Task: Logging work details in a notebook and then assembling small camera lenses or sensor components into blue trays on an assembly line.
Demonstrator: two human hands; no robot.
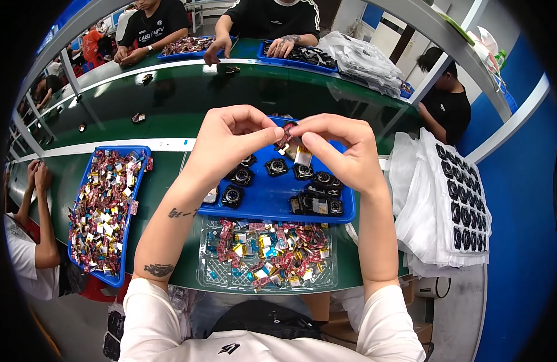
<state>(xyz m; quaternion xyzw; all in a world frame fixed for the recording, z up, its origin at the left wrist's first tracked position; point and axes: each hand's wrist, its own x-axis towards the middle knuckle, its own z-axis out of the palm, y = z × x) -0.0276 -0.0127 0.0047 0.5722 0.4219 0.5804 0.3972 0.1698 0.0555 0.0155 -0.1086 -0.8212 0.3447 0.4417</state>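
Note:
My left hand [233, 142] and my right hand [346, 148] meet above a blue tray [375, 164]. Pinched between both hands' fingertips is a small red circuit board [285, 137]. A silver-and-yellow battery [303, 156] shows just below it by my right fingers; whether it is joined to the board I cannot tell. Several black round-faced watch-like cases [277, 166] lie in the tray beneath my hands. Nearer to me, a clear plastic tray [204, 265] holds a heap of red circuit boards [287, 259] with batteries and blue bits. My fingertips partly cover the board.
At left stands a long blue tray [126, 241] piled with similar boards. White sheets with rows of black cases [465, 199] lie at right. Beyond, a green conveyor belt [188, 99] carries scattered parts. Co-workers sit across it and to the left. Metal frame bars [508, 142] cross at right.

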